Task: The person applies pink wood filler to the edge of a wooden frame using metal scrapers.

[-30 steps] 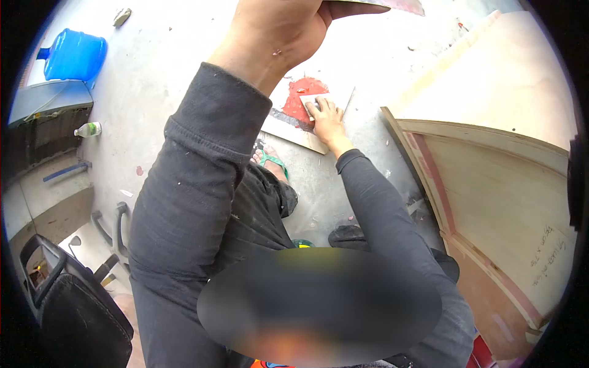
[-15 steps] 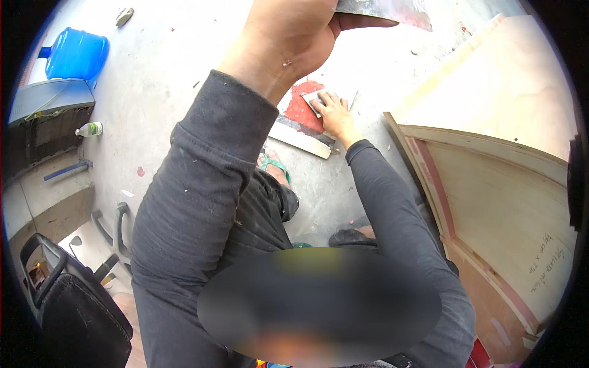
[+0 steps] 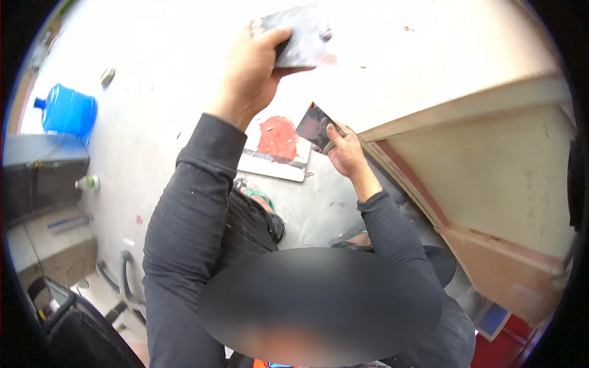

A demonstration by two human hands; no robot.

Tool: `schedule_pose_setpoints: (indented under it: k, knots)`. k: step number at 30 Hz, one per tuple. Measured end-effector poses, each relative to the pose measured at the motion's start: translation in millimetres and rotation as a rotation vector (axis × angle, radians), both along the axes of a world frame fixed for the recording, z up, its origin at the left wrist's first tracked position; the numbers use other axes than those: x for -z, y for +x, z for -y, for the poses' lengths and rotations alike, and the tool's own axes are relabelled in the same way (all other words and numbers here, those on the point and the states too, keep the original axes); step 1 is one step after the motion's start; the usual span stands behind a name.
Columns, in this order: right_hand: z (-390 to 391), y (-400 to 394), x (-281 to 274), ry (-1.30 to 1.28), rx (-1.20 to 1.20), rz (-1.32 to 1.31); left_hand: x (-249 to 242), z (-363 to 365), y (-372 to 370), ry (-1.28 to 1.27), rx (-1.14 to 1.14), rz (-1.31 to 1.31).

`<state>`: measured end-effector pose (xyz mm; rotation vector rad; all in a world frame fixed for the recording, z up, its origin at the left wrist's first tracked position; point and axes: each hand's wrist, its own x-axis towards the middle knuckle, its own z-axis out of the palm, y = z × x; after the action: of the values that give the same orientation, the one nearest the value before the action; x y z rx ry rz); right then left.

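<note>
At the far left a blue water jug (image 3: pixel 66 111) lies on its side on the pale concrete floor (image 3: pixel 153 73), with a small clear bottle (image 3: pixel 88 182) below it beside a dark cabinet (image 3: pixel 37 175). A black chair back (image 3: pixel 73 331) fills the lower left corner.

Moving right, the left hand (image 3: pixel 248 73) is raised high on a dark-sleeved arm, its fingers and thumb clamped on a broad flat scraper blade (image 3: pixel 300 37), grey and smeared, which sticks out to the right of the grip. Below it on the floor lies a white board (image 3: pixel 270 162) carrying a patch of red putty (image 3: pixel 277 136); a foot in a green sandal (image 3: pixel 257 195) shows just beneath the board's near edge.

Just right of the board, the right hand (image 3: pixel 346 153) is closed on a smaller dark scraper (image 3: pixel 314 126), thumb pressed on its face, the blade tilted up and to the left with a trace of red at its top corner. This hand sits close against the edge of a large plywood panel structure (image 3: pixel 491 178), which has pale faces and reddish-filled seams (image 3: pixel 408 178) and takes up the right side of the view. At the bottom right a red object (image 3: pixel 509 349) is partly visible
</note>
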<state>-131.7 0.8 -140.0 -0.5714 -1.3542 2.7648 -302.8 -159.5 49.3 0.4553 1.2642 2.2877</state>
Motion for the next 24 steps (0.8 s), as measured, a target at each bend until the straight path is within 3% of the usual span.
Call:
schedule_pose_setpoints:
  k: [5, 9, 11, 12, 17, 22, 24]
  knots:
    - [-14, 55, -78, 0.047, 0.101, -0.16, -5, -17, 34, -0.015, 0.098, -0.044]
    - [-26, 107, -128, 0.262, 0.17, -0.244, -18, -31, 81, -0.018, 0.123, -0.007]
    - [-24, 134, -156, 0.598, 0.274, -0.246, -19, -39, 102, -0.008, 0.155, 0.008]
    - [-24, 147, -167, 1.077, 0.375, -0.297, -17, -43, 111, -0.001, 0.188, 0.009]
    - [-25, 203, -204, 1.443, 0.49, -0.309, -30, -56, 163, 0.017, 0.274, -0.025]
    - [-22, 233, -221, 1.74, 0.533, -0.331, -19, -50, 210, 0.05, 0.234, 0.007]
    - [-12, 241, -231, 1.973, 0.546, -0.312, -18, -48, 220, 0.043, 0.211, -0.046]
